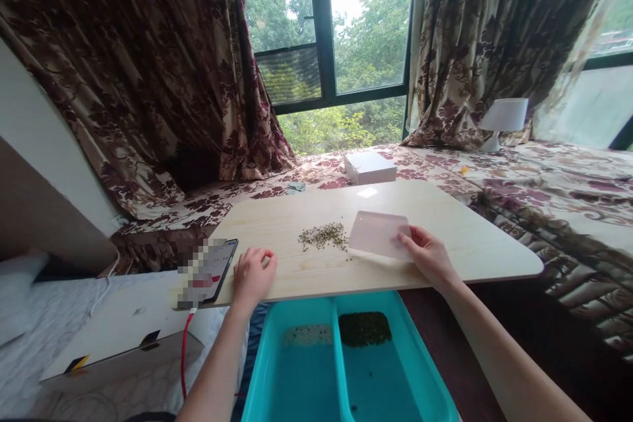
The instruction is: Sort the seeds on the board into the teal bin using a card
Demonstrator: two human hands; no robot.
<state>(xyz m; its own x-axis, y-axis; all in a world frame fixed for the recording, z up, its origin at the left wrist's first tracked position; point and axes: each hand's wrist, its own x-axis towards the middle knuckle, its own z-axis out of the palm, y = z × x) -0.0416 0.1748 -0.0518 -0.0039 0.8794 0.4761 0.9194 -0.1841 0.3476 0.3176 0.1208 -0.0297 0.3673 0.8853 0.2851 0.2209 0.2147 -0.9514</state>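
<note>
My right hand (pixel 426 252) pinches the right edge of a translucent, pale pink plastic scraper (pixel 378 235), fingers behind it and thumb in front. The scraper stands tilted over the wooden tabletop (pixel 459 231), just right of a loose scatter of small greenish-brown beans (pixel 324 236). On the tabletop's left part rests my left hand (pixel 254 271), its fingers curled in and nothing visible in them. Below the front edge sits a turquoise two-compartment bin (pixel 341 369). Pale grains (pixel 309 335) lie in its left compartment, a dark green heap of beans (pixel 364 328) in the right.
A phone (pixel 212 277) with a red cable (pixel 184 349) lies at the tabletop's left edge. Lower left is a white box (pixel 123 323). Behind the tabletop are another white box (pixel 370 167), a folded cloth (pixel 296 188) and a lamp (pixel 502 120).
</note>
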